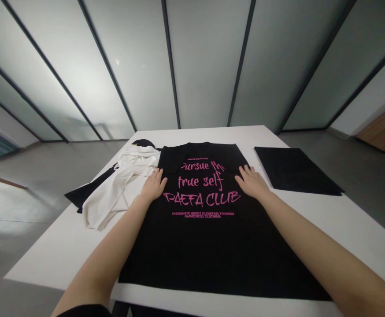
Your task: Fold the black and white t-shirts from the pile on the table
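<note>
A black T-shirt (209, 251) with pink lettering lies flat on the white table, its neck end away from me. Its sleeves are turned inward over the body and cover parts of the top line of print. My left hand (153, 184) rests with fingers spread on the shirt's left edge, just below the folded sleeve. On the opposite edge my right hand (252, 181) lies flat, fingers spread, level with the left one. Neither hand grips anything.
Left of the shirt is a heap of white clothing (113, 193), with black cloth (93, 187) partly under it. A folded black garment (298, 169) lies at the right. The white table (50, 251) stands before a frosted glass partition (202, 61).
</note>
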Motion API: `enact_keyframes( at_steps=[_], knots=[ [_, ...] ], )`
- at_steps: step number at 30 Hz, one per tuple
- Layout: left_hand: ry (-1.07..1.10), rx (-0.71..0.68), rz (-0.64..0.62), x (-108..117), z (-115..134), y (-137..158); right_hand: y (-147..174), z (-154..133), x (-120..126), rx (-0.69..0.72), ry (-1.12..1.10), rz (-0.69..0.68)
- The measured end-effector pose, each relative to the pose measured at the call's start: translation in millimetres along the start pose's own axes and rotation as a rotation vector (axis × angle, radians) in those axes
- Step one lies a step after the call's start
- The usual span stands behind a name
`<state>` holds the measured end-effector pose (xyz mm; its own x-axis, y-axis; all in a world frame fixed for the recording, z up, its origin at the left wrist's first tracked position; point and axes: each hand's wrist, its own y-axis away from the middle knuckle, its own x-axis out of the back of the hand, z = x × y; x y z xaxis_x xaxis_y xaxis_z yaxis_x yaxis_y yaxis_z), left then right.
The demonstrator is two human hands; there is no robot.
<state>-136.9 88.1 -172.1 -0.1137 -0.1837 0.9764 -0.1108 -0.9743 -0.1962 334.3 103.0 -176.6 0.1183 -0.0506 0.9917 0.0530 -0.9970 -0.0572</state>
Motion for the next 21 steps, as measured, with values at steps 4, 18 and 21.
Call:
enact_keyframes(
  at_steps=[4,18,21],
  knots=[
    [-0.057,0.034,0.046,17.5,19.6,5.0,8.4,-24.2,5.5,-0.086,0.009,0.015],
    [0.088,0.082,-0.05,-1.5,114.8,9.2,23.9,-146.5,7.5,0.064,-0.08,-0.11],
    [0.095,0.11,-0.012,0.1,73.8,17.7,27.8,-110.1,9.6,0.025,-0.058,-0.084]
  ],
)
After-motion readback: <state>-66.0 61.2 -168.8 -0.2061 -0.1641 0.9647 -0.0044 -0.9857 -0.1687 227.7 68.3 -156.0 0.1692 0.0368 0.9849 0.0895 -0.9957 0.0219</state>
